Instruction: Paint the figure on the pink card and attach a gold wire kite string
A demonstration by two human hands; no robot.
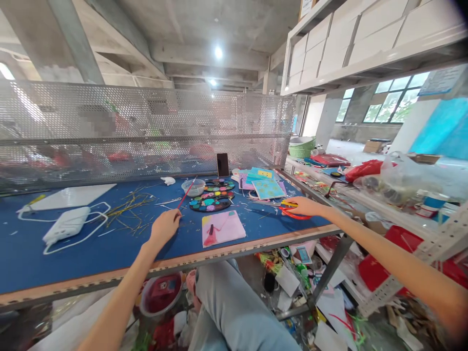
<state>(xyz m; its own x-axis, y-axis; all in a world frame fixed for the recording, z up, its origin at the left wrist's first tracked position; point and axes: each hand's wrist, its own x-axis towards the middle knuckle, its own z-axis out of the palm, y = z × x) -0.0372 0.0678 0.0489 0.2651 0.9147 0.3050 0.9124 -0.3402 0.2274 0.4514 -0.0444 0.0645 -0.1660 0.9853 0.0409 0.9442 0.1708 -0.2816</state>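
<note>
On the blue bench top (109, 248), we find the left hand (165, 227) closed around the lower end of a thin red brush (186, 193). The handle slants up and away to the right, and its far end reaches the rim of a clear bowl (193, 187). We cannot make out the bristles.

The right hand (302, 206) lies near the bench's right edge, on a pair of red scissors (292, 214). The fingers curl over the handles, but we cannot tell whether they grip.

Between the two hands:
- A pink painted card (223, 228) lies flat near the front edge.
- A round paint palette (211, 202) with many coloured wells lies just behind the card, and a second palette (220, 185) touches its far side.
- A loose stack of coloured cards (265, 186) lies behind the right hand.
- A dark phone (223, 165) stands upright against the perforated metal screen (146, 126).

Left of the brush hand, thin yellowish strips (129, 207) litter the surface. Further left sits a white power bank (66, 223), with its cable looped about it. Nothing lies between either hand and its tool — the bowl and palettes crowd only the brush's far end.
</note>
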